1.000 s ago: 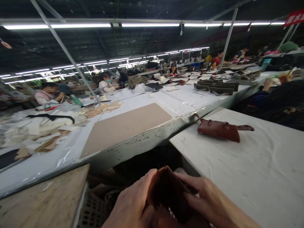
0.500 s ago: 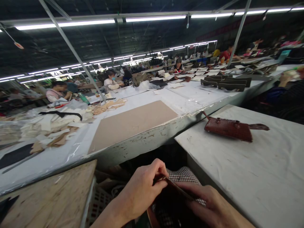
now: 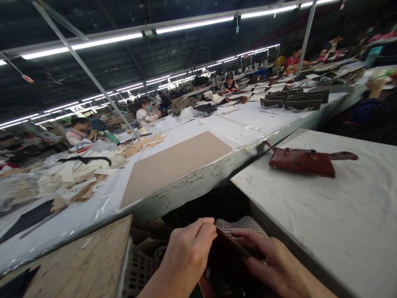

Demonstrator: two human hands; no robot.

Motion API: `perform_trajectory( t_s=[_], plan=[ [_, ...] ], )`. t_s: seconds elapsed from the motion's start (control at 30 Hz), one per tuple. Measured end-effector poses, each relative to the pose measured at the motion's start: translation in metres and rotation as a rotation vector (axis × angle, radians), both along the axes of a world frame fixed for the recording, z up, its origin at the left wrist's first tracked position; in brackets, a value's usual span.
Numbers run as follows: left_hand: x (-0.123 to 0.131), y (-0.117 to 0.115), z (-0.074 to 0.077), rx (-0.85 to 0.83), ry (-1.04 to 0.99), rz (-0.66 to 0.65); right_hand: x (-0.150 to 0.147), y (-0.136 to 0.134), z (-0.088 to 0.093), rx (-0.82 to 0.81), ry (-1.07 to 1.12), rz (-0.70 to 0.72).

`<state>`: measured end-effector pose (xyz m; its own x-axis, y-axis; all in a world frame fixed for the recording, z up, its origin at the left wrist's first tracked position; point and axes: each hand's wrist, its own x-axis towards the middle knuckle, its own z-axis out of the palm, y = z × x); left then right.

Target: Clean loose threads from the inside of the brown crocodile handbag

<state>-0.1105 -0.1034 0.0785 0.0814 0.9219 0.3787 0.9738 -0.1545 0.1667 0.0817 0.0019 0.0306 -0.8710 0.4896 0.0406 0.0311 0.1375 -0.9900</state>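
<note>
Low in front of me, my left hand (image 3: 190, 245) grips the upper corner of a dark brown leather piece (image 3: 228, 240). Its thin edge slopes down to the right, and the inner side is dark. My right hand (image 3: 272, 255) holds the same piece along its right side, thumb on the near face and fingers behind. The lower part is lost in shadow over my lap, so its full shape is hidden. Checked cloth (image 3: 245, 224) shows behind the piece. On the white table to the right lies a reddish-brown crocodile-textured leather bag (image 3: 302, 162) with straps at both ends.
A long white worktable (image 3: 176, 198) runs across, bearing a beige sheet (image 3: 176, 165), fabric scraps (image 3: 77, 178) and dark upright panels (image 3: 300, 101). A wooden board (image 3: 77, 256) and plastic basket (image 3: 141, 265) are at lower left. Several people sit farther off.
My left hand has turned so its back faces me more, its fingers now folded over the corner of the leather piece. The view has shifted slightly.
</note>
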Motion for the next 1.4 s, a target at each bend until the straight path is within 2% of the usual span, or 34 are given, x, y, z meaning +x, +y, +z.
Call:
perform_trajectory(
  t_s=[0.13, 0.3, 0.57, 0.77, 0.93, 1.1, 1.27, 1.4],
  plan=[
    [0.004, -0.002, -0.002, 0.004, 0.16, 0.001, 0.002, -0.002, -0.004, 0.094, -0.042, 0.036],
    [0.01, 0.0, -0.001, -0.037, 0.193, 0.072, 0.003, -0.006, -0.008, 0.205, -0.011, -0.009],
    [0.017, 0.006, 0.007, -0.1, 0.314, 0.209, 0.003, -0.011, -0.013, 0.236, -0.055, -0.015],
    [0.014, 0.002, 0.012, -0.187, 0.284, 0.143, 0.003, -0.012, -0.021, 0.211, -0.005, -0.085],
    [0.011, -0.001, 0.012, -0.191, 0.207, 0.126, 0.004, -0.01, -0.017, 0.198, 0.005, -0.093],
    [0.011, 0.0, 0.009, -0.129, 0.252, 0.112, 0.004, -0.009, -0.008, 0.082, -0.112, -0.076],
    [0.009, 0.003, 0.007, -0.06, 0.277, 0.077, 0.004, -0.007, 0.0, 0.101, -0.17, -0.028],
    [0.01, 0.006, 0.008, -0.042, 0.214, 0.025, 0.005, -0.006, 0.0, 0.127, -0.174, -0.009]
  ],
)
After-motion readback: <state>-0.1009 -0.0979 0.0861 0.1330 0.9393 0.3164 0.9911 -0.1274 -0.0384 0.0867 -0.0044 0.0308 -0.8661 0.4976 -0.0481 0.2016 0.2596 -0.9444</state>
